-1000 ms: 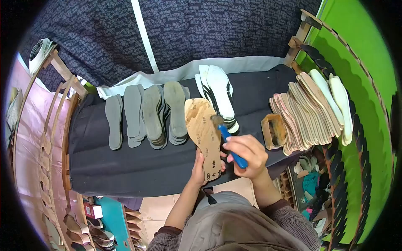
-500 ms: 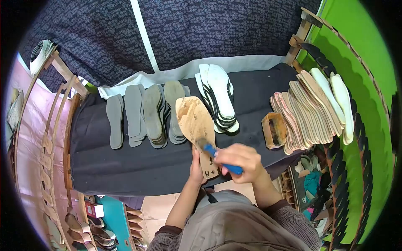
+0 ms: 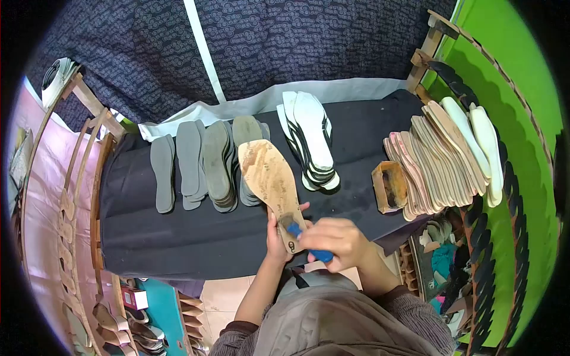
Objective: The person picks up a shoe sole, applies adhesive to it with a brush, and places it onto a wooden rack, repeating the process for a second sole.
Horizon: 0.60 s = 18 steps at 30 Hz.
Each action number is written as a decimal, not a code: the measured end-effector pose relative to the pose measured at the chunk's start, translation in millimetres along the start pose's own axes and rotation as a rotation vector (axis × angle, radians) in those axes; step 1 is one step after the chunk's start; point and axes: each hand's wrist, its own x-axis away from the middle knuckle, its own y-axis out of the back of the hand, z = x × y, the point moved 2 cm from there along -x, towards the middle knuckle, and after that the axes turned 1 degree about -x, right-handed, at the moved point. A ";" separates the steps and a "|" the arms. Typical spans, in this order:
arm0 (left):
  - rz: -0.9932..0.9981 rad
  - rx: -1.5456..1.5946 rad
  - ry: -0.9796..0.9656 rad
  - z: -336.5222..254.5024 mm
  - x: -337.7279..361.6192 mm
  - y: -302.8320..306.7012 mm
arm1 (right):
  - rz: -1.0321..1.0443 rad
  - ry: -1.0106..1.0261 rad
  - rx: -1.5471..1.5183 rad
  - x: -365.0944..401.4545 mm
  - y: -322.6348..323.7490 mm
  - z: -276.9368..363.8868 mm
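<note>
My left hand (image 3: pixel 275 243) grips a tan insole (image 3: pixel 270 172) from below near its narrow heel end, with fingertips showing at the right edge. The wide end points up and left, and its face has a wet-looking sheen. In my right hand (image 3: pixel 339 240) is a blue-handled brush (image 3: pixel 321 256), its flat grey tip against the insole near the heel. A black mark shows at the heel end. Behind the insole lie grey soles (image 3: pixel 217 160) in overlapping stacks and a pile of white soles (image 3: pixel 313 133) with dark undersides.
A dark cloth (image 3: pixel 160 243) covers the table. To the right stand a small stained box (image 3: pixel 389 187) and a long row of tan insoles (image 3: pixel 442 166), with white pieces (image 3: pixel 484 148) at its end. Wooden racks (image 3: pixel 101 121) flank both sides; shoes (image 3: pixel 145 332) sit low at left.
The insole has shifted slightly left. The brush has moved down toward the heel end, and the dark spots there no longer show. Left fingertips now appear at the insole's right edge.
</note>
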 end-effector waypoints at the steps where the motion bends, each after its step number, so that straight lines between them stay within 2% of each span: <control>1: 0.072 0.030 0.012 -1.8 0.5 -0.2 | 0.078 0.009 -0.076 -1.1 -0.3 3.3; 2: 0.055 0.019 -0.002 -0.2 -0.1 2.9 | 0.077 0.006 -0.076 -0.6 -1.6 1.1; 3: 0.053 0.019 0.001 4.8 -1.5 7.6 | -0.013 -0.004 -0.019 -0.1 -1.9 -3.0; 4: -0.037 0.121 0.009 11.0 -3.6 13.7 | -0.102 -0.013 0.038 0.0 -1.6 -5.4; 5: -0.127 0.222 0.016 15.7 -4.6 18.6 | -0.101 -0.014 0.038 -0.5 -2.2 -5.9; 7: -0.127 0.180 0.028 10.0 -2.3 13.2 | -0.095 -0.018 0.165 -1.4 -3.7 -6.3; 9: 0.013 0.093 0.041 7.5 -1.2 17.5 | -0.035 -0.042 0.091 3.5 -5.4 -2.6; 11: 0.009 0.096 0.071 6.5 -1.3 18.4 | 0.077 -0.011 -0.098 5.9 -9.0 0.5; 13: -0.023 0.188 0.080 9.2 -1.3 18.2 | 0.020 -0.010 -0.066 3.9 -9.3 -3.1; 15: -0.080 0.225 0.112 9.7 -1.1 16.4 | -0.074 -0.018 0.154 0.0 -9.1 -5.7; 17: -0.069 0.112 0.028 5.1 -0.2 11.1 | -0.044 -0.022 0.148 1.3 -9.0 -3.4; 18: -0.046 0.081 0.001 -0.2 1.7 7.2 | 0.018 -0.017 0.022 4.0 -9.7 -2.3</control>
